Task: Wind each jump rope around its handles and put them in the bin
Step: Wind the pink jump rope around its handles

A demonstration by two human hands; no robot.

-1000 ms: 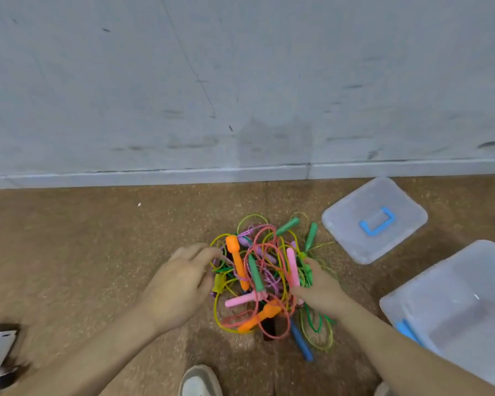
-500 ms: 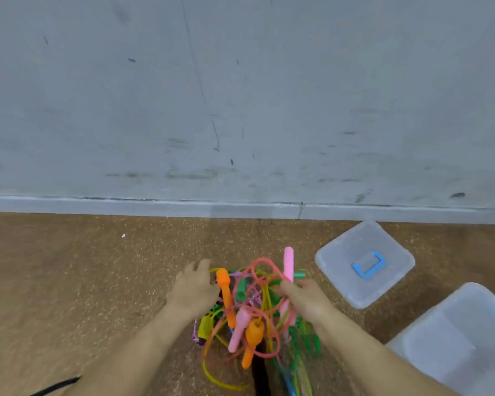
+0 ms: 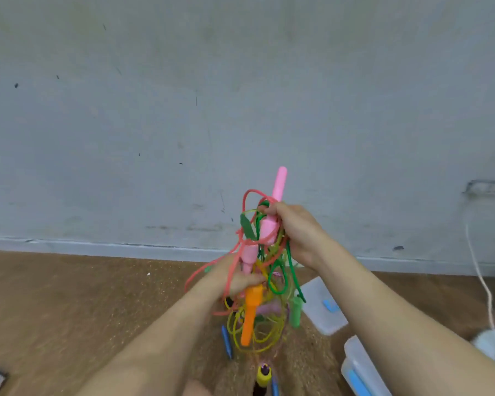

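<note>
Against a grey wall and brown floor, the right hand (image 3: 295, 232) curls tightly round a pink handle (image 3: 279, 184) at centre frame. Just below, the left hand (image 3: 233, 281) grips the tangle of jump ropes (image 3: 272, 270) hanging above the floor. The bin (image 3: 360, 364) sits lower right.

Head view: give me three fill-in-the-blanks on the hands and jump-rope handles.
1. The right hand grips an upward-pointing handle coloured ___.
2. Below the left hand, which grips the rope tangle, the hanging handle is ___.
3. The bin lid has a grip coloured ___.
Missing: pink; orange; blue.
</note>
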